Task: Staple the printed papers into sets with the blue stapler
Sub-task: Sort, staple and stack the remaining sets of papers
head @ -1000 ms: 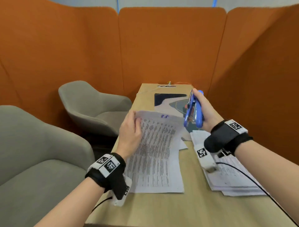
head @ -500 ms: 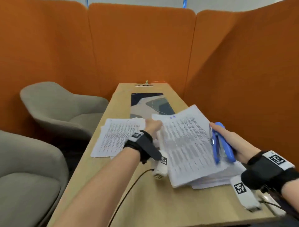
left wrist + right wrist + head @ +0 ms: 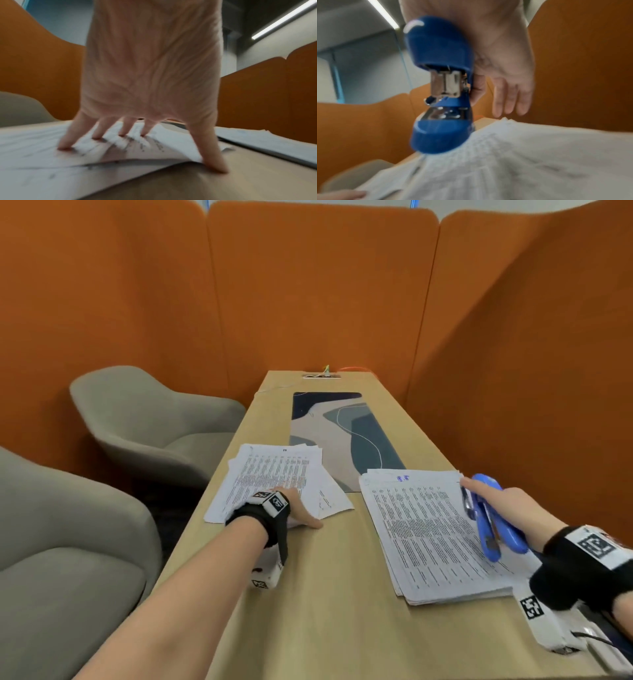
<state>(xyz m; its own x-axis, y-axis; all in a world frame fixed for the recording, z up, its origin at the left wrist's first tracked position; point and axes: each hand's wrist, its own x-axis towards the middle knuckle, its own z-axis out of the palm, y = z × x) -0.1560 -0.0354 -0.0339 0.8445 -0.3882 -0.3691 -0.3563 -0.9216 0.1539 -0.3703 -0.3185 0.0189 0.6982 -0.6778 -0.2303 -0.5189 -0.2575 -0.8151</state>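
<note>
Two piles of printed papers lie on the wooden table (image 3: 325,611). My left hand (image 3: 303,513) rests flat on the left pile (image 3: 270,470); in the left wrist view its spread fingers (image 3: 96,135) press the top sheets (image 3: 42,155) and the thumb touches the table. My right hand (image 3: 510,503) grips the blue stapler (image 3: 493,522) just above the right edge of the larger right stack (image 3: 424,539). In the right wrist view the stapler (image 3: 440,54) sits in the palm of the right hand (image 3: 505,54), jaws apart, its base close over the paper (image 3: 522,162).
A patterned blue and beige desk mat (image 3: 339,433) lies beyond the piles, with a power socket (image 3: 322,376) at the table's far end. Two grey armchairs (image 3: 154,419) stand to the left. Orange partition walls (image 3: 513,371) close in the table at the back and right.
My left hand has laid the set it held onto the left pile and now rests on it. My right hand has come down with the stapler over the right stack.
</note>
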